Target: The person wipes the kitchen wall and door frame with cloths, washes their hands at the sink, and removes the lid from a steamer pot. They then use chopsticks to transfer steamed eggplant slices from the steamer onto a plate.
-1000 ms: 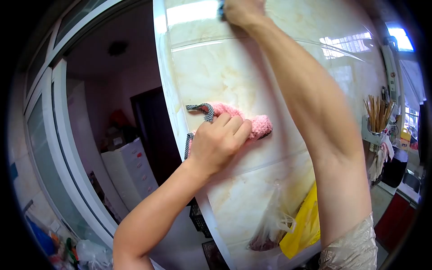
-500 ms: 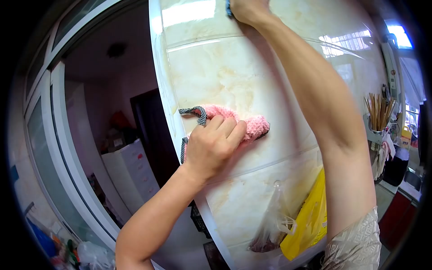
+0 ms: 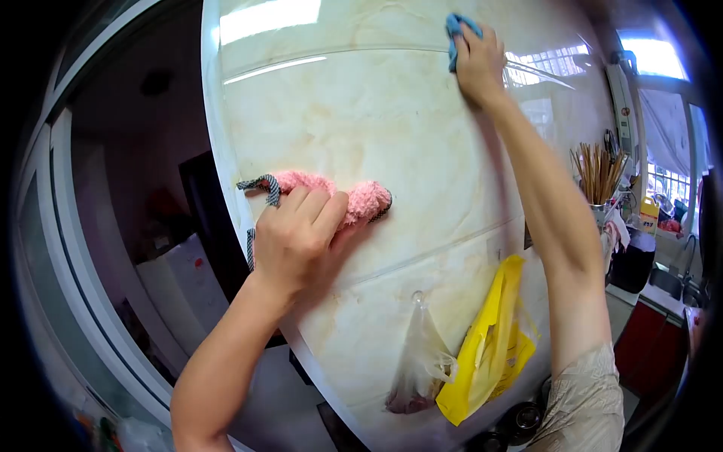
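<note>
My left hand (image 3: 294, 237) is closed round a fluffy pink cloth (image 3: 367, 203) with a dark checked edge, and it rests against the glossy tiled wall (image 3: 361, 128) near its left edge. Higher up and to the right, my right hand (image 3: 480, 66) grips a blue cloth (image 3: 455, 38) against the same wall, close to a horizontal tile joint. My right arm is stretched upward, and my left arm is bent.
Below hang a clear plastic bag (image 3: 416, 361) and a yellow bag (image 3: 486, 343). Chopsticks (image 3: 597, 172) stand in a holder at the right, before a sink (image 3: 666, 280). A sliding door frame (image 3: 98, 301) and a white cabinet (image 3: 177, 286) are at the left.
The view has swung right, and more of the kitchen shows. My right hand has moved right along the wall, with the blue cloth now in full view. My left hand still holds the pink cloth.
</note>
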A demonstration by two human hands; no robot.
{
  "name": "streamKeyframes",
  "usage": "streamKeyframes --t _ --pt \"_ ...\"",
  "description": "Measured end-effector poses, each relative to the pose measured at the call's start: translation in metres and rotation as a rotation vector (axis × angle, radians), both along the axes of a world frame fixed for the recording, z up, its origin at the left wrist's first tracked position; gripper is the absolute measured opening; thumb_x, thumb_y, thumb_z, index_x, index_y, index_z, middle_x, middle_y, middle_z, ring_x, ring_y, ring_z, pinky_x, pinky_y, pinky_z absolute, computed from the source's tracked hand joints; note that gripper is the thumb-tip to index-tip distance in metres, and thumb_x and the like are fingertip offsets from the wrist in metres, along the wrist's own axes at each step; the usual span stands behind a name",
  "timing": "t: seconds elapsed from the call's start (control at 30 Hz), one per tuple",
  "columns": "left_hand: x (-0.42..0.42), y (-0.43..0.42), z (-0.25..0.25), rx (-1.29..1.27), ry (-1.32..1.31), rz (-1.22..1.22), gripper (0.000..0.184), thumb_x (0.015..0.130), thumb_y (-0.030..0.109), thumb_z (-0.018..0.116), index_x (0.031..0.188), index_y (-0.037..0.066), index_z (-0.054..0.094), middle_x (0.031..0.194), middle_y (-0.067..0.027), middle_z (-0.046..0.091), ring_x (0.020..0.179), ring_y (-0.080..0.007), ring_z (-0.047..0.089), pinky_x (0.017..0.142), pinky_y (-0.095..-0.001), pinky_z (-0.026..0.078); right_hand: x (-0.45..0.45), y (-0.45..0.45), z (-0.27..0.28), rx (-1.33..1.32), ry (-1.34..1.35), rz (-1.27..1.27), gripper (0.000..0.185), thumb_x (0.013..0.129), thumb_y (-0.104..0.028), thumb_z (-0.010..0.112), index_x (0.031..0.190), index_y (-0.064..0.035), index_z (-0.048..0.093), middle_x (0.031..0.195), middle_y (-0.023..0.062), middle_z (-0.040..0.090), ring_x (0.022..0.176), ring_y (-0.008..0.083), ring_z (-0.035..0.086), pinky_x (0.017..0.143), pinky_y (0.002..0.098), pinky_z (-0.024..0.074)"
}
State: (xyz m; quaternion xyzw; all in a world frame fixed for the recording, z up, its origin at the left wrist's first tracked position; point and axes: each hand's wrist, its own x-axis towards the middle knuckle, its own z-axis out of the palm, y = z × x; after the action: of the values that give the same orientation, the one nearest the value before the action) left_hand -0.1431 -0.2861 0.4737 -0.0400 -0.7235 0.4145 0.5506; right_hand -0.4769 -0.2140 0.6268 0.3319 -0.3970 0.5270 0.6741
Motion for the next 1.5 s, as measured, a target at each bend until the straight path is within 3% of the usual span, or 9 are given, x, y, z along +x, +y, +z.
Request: streamKeyframes --t 0.1,0.17,0.33,0.4,0.6,0.93,1.0,1.23,1.5 --pt "-0.004 0.001 0.002 -0.001 0.005 -0.036 0.025 0.072 0.026 0.076 0.082 0.011 0.058 0.071 -0.0026 0.05 0.066 -0.0186 0.055 0.051 -0.0327 0.041 0.057 -0.003 -0.077 0.234 0.354 0.069 0.02 0.085 -0.017 0.056 0.097 -0.0064 0.068 0.116 0.0211 0.06 0.1 0.0382 0.056 0.09 0.0499 0.042" --pt "-0.006 0.002 0.003 -0.007 -0.002 -0.071 0.027 0.069 0.023 0.08 0.084 0.008 0.062 0.069 -0.0044 0.051 0.063 -0.0211 0.055 0.051 -0.0336 0.041 0.101 -0.015 -0.123 0.367 0.702 0.158 0.02 0.076 -0.013 0.065 0.095 -0.0096 0.069 0.12 0.0118 0.062 0.105 0.0309 0.059 0.09 0.0453 0.0433" --pt "0.022 -0.002 -0.02 -0.092 -0.045 -0.012 0.033 0.068 0.026 0.081 0.089 0.005 0.066 0.063 -0.0037 0.05 0.055 -0.0208 0.053 0.048 -0.034 0.041 0.052 0.007 -0.065 0.211 0.421 -0.01 0.017 0.086 -0.019 0.059 0.096 -0.0087 0.068 0.101 0.0119 0.069 0.09 0.0376 0.061 0.084 0.0489 0.0454" --pt "0.046 0.011 -0.049 0.02 -0.028 -0.074 0.036 0.068 0.027 0.082 0.091 0.004 0.068 0.061 -0.0035 0.05 0.053 -0.02 0.053 0.048 -0.0333 0.041 0.026 -0.006 -0.048 0.034 0.15 0.062 0.024 0.095 -0.017 0.053 0.107 -0.0047 0.069 0.113 0.021 0.062 0.103 0.0402 0.056 0.09 0.0484 0.0426" --pt "0.094 0.035 -0.182 0.483 0.302 -0.157 0.033 0.066 0.023 0.086 0.089 0.005 0.07 0.069 -0.0048 0.058 0.058 -0.0191 0.058 0.051 -0.0307 0.046 0.18 -0.021 -0.175 0.656 0.929 0.226 0.024 0.073 -0.006 0.068 0.096 -0.0001 0.066 0.123 0.0179 0.058 0.108 0.0382 0.054 0.094 0.0496 0.0419" --pt "0.197 0.061 -0.335 1.122 0.737 0.048 0.023 0.071 0.01 0.083 0.084 0.0 0.067 0.08 -0.0116 0.066 0.067 -0.0217 0.063 0.06 -0.03 0.049 0.37 -0.047 -0.196 0.92 1.238 0.781 0.03 0.074 -0.008 0.067 0.103 0.0002 0.063 0.115 0.0151 0.058 0.099 0.0336 0.055 0.084 0.0407 0.0494" --pt "0.232 0.056 -0.336 1.184 0.786 0.051 0.027 0.071 0.012 0.084 0.085 -0.002 0.067 0.082 -0.0137 0.067 0.07 -0.0253 0.065 0.064 -0.0313 0.052 0.426 -0.063 -0.194 0.961 1.12 0.87 0.032 0.078 0.003 0.068 0.109 -0.0013 0.062 0.117 0.0175 0.056 0.101 0.0361 0.054 0.084 0.0426 0.0483" --pt "0.384 0.037 -0.37 1.421 0.917 -0.015 0.02 0.076 0.012 0.081 0.089 0.002 0.07 0.078 -0.0075 0.067 0.067 -0.0124 0.062 0.062 -0.0259 0.049 0.611 -0.218 -0.195 0.76 0.259 1.251 0.034 0.097 -0.026 0.056 0.116 0.0008 0.064 0.111 0.0209 0.057 0.104 0.0347 0.056 0.092 0.0421 0.0458" --pt "0.527 0.05 -0.418 1.499 0.846 0.258 0.024 0.072 0.012 0.083 0.079 0.0 0.063 0.067 -0.0071 0.059 0.058 -0.0132 0.055 0.055 -0.028 0.045 0.77 -0.318 -0.397 0.601 -0.19 1.359 0.041 0.101 -0.017 0.045 0.136 0.0036 0.048 0.131 0.0227 0.043 0.121 0.0346 0.045 0.104 0.043 0.0369"
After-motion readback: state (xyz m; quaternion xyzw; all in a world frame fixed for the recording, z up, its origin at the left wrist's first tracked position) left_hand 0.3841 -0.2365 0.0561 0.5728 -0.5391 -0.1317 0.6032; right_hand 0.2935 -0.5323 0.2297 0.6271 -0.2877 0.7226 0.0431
